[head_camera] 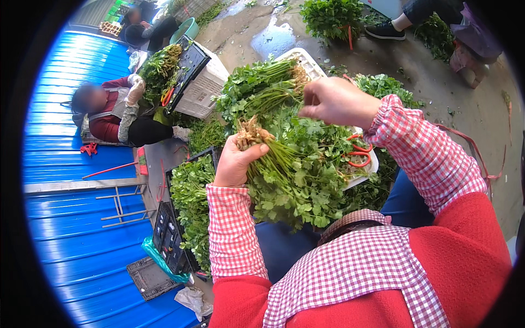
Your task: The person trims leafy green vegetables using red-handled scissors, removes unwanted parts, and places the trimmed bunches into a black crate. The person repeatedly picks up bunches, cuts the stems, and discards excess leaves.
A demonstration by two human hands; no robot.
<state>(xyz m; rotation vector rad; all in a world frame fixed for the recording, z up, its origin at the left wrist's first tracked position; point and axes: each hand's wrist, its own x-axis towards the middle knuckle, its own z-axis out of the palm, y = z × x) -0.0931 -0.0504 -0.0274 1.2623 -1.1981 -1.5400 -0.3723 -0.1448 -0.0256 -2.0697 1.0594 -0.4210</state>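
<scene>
My left hand (238, 160) grips a rooted bunch of leafy green herbs (283, 164), probably coriander. Its pale roots (252, 132) stick up past my thumb, and its leaves spread toward my lap. Over the pile, my right hand (340, 100) is raised with curled fingers; whether something thin is between them cannot be made out. Just beyond lie more bunches (262, 80) with their roots toward the right. They rest on an upturned white plastic crate (305, 55). Red-orange scissor handles (361, 153) lie at the crate's right side, their blades hidden by greens.
A black crate full of greens (190, 178) stands at my left. Across from it, a co-worker (110, 110) handles herbs beside a white crate (201, 82) with a black top. Another bundle (332, 18) stands on the wet floor, near a person's shoe (385, 32). Red strapping (471, 141) trails at right.
</scene>
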